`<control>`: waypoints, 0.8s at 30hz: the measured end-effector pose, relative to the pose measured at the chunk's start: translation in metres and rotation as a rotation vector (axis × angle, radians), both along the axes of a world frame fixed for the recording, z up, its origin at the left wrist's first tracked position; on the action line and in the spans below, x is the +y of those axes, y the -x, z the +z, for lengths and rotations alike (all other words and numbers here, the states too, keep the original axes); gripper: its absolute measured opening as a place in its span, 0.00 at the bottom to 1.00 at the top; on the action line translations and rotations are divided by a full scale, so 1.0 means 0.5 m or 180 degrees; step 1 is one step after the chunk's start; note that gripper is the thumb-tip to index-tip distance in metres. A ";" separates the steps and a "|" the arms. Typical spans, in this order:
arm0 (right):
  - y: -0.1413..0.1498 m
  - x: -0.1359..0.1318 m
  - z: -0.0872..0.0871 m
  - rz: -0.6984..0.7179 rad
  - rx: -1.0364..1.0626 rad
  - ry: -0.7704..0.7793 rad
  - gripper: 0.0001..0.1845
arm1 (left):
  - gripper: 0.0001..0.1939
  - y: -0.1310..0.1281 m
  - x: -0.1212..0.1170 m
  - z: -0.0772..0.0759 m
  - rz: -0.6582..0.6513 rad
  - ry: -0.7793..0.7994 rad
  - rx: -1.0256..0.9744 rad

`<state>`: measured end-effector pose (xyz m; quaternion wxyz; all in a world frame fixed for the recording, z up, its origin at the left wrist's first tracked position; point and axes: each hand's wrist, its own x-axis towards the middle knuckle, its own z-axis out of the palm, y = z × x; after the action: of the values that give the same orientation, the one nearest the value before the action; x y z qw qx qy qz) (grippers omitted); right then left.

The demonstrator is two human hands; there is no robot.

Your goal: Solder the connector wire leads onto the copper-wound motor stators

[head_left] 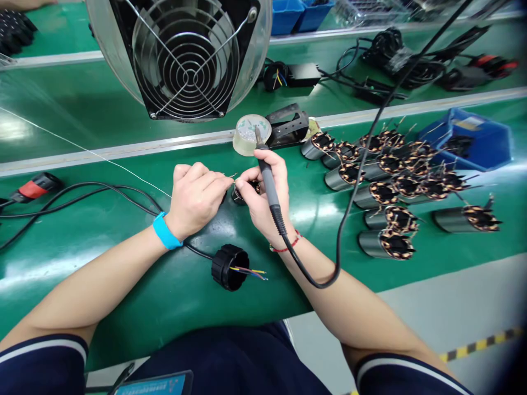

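My left hand [200, 192] is closed, its fingertips pinched together beside the wire ends of a motor stator [239, 196]. A thin silvery solder wire [119, 166] runs from the left into this hand. My right hand [269, 192] grips a soldering iron [268, 184], its tip pointing up and away over a round translucent pot [247, 144]. The right thumb and a finger also touch the stator, which my hands mostly hide. Closer to me lies a black round cap [230, 267] with several coloured wires coming out of it.
Several stators [382, 195] lie on the right of the green bench, near a blue bin [473, 140]. A fan [189, 71] hangs close above the work. Beside the pot sits a black metal holder [288, 127]. The iron's black cord [338, 241] loops over my right forearm.
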<state>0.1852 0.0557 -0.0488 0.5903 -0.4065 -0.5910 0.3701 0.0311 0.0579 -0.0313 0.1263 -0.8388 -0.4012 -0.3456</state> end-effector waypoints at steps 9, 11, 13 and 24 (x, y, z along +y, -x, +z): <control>-0.029 -0.001 -0.016 0.0014 -0.0946 -0.0188 0.29 | 0.09 0.020 0.018 0.030 0.0176 0.1546 -0.0096; -0.030 0.007 -0.024 0.0030 -0.1019 -0.0177 0.29 | 0.09 0.021 0.021 0.032 0.0170 0.1653 -0.0108; -0.025 0.016 -0.030 -0.0008 -0.1064 -0.0119 0.28 | 0.09 0.020 0.022 0.032 0.0170 0.1723 -0.0122; -0.079 -0.051 0.043 -0.0327 -0.1456 -0.0256 0.19 | 0.09 0.014 0.021 0.022 0.0267 0.1599 0.0060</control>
<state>0.2247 0.0304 -0.0271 0.4748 -0.4854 -0.7022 0.2140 0.0243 0.0684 -0.0201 -0.0682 -0.8297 -0.5077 -0.2217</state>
